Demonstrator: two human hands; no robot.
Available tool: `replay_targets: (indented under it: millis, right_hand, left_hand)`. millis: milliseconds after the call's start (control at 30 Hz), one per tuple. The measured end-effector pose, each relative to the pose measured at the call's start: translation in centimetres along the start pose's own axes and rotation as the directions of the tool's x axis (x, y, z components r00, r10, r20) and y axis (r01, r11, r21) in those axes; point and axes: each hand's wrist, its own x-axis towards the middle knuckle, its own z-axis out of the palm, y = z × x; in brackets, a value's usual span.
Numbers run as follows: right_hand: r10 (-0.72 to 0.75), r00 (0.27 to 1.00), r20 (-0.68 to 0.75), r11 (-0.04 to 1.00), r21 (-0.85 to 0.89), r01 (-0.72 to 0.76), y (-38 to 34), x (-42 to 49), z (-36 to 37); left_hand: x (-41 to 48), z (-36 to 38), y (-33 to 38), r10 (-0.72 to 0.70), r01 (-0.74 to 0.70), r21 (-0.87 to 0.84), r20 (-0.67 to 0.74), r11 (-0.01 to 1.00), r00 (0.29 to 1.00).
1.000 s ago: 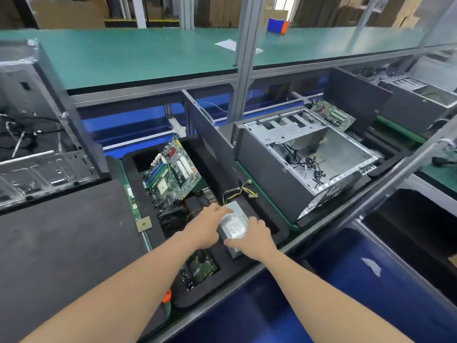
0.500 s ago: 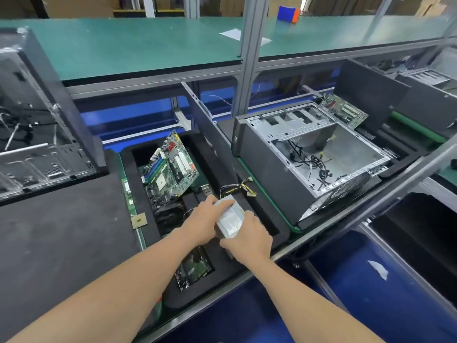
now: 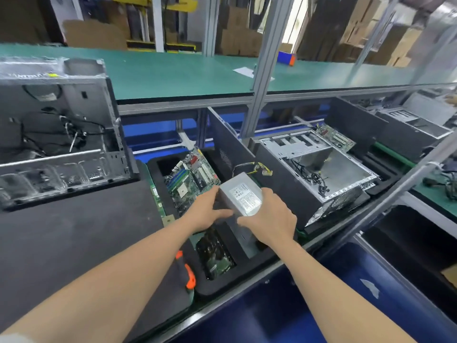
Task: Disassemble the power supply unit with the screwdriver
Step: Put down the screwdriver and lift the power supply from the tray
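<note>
power supply unit point(image 3: 243, 199) sits tilted above the black tray point(image 3: 247, 276), gripped on either side by left hand point(image 3: 209, 211) and right hand point(image 3: 270, 219) fingers.

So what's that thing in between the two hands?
The grey power supply unit, with its white label facing up. The left hand holds one side and the right hand the other, as the head view shows.

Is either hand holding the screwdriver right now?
No, the left hand and right hand both hold the power supply unit; an orange-handled tool lies near the left forearm.
</note>
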Motion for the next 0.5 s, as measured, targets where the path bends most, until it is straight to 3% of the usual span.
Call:
replay_targets:
  millis: [167, 300, 500]
  right_hand:
    - [-0.037, 0.998, -0.05, 0.998, 0.041, 0.039, -3.7, -2.2, -0.9]
    - [-0.087, 0.992, -0.088, 0.991, 0.091, 0.095, -7.6, -3.2, -1.3]
    - [-0.136, 0.989, -0.051, 0.957, 0.253, 0.145, -14.9, -4.4, -0.7]
  left_hand:
    - [-3.2, -3.5, 0.0, -0.082, 0.085, -0.196, 0.021, 0.977, 0.996]
    - [-5.6, -7.3, 0.6, -0.173, 0.148, -0.454, -0.013, 0.878, 0.985]
    - [-10.1, -13.3, -0.6, -0.253, 0.145, -0.549, -0.126, 0.823, 0.959]
